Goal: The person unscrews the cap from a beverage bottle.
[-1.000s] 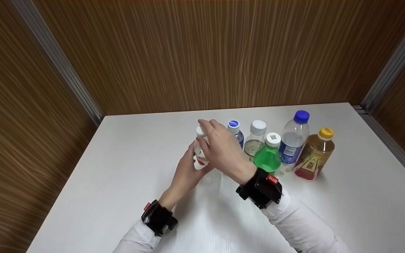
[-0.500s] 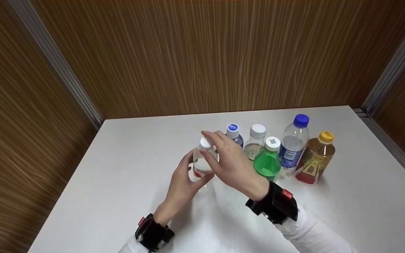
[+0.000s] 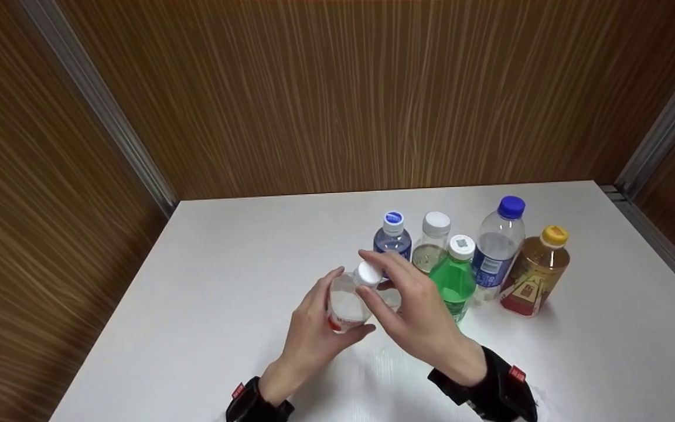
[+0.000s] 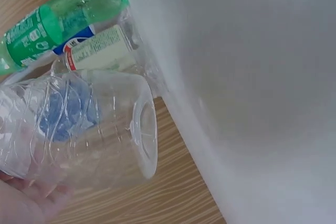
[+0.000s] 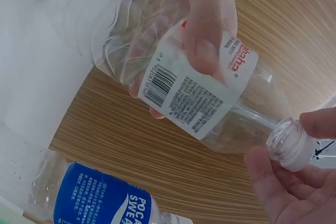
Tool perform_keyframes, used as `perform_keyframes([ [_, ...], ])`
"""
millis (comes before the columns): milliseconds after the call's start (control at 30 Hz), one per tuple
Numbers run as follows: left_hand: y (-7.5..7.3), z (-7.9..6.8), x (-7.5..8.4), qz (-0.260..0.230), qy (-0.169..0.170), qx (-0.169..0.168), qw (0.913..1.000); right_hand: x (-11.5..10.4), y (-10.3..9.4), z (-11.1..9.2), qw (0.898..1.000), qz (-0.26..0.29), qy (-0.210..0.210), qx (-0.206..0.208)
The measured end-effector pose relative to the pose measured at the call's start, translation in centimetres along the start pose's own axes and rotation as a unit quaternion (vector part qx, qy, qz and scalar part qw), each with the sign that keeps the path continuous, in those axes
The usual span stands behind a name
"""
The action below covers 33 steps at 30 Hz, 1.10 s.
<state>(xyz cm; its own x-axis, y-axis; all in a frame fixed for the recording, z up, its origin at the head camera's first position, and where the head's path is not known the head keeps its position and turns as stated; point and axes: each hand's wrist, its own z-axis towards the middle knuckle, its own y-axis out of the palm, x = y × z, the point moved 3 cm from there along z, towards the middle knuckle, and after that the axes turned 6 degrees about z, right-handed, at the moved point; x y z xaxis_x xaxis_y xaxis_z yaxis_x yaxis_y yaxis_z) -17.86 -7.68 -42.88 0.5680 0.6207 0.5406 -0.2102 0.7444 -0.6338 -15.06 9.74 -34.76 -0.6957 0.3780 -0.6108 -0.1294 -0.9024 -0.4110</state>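
A clear plastic bottle (image 3: 347,305) with a white and red label is held in front of me, its neck leaning to the right. My left hand (image 3: 317,328) grips it round the label; in the right wrist view the thumb lies across that label. With thumb and fingers my right hand (image 3: 419,310) pinches the white cap (image 3: 368,274) at the bottle's mouth. Clear threads of the neck (image 5: 283,139) show between cap and shoulder in the right wrist view. The ribbed lower body (image 4: 100,124) and base face the left wrist camera.
Right of the hands stand a blue-labelled bottle (image 3: 393,237), a white-capped clear bottle (image 3: 431,243), a green bottle (image 3: 453,281), a blue-capped bottle (image 3: 497,249) and a yellow-capped bottle (image 3: 537,269). Wood-grain panels (image 3: 337,94) enclose the white table (image 3: 226,264).
Both hands and the bottle have come towards me and slightly right. The bottle's top now tilts further right, and the blue-labelled bottle behind is less covered.
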Motion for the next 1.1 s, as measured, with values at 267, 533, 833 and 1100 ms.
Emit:
perform_keyframes([
  [267, -0.1, -0.6, 1.0, 0.041, 0.085, 0.043, 0.9946, -0.3, -1.3, -1.5, 0.997, -0.061, -0.043, 0.003],
  [533, 0.1, -0.6, 1.0, 0.128, 0.162, 0.073, 0.9757, 0.0, -1.9, -1.7, 0.980, -0.168, -0.101, 0.017],
  [833, -0.2, -0.3, 1.7, 0.179, 0.198, 0.088, 0.9598, 0.2, -2.1, -1.5, 0.975, -0.204, -0.092, 0.015],
  [1100, -0.3, -0.6, 2.0, 0.201, 0.209, 0.090, 0.9527, 0.1, -1.7, -1.5, 0.965, -0.249, -0.076, 0.031],
])
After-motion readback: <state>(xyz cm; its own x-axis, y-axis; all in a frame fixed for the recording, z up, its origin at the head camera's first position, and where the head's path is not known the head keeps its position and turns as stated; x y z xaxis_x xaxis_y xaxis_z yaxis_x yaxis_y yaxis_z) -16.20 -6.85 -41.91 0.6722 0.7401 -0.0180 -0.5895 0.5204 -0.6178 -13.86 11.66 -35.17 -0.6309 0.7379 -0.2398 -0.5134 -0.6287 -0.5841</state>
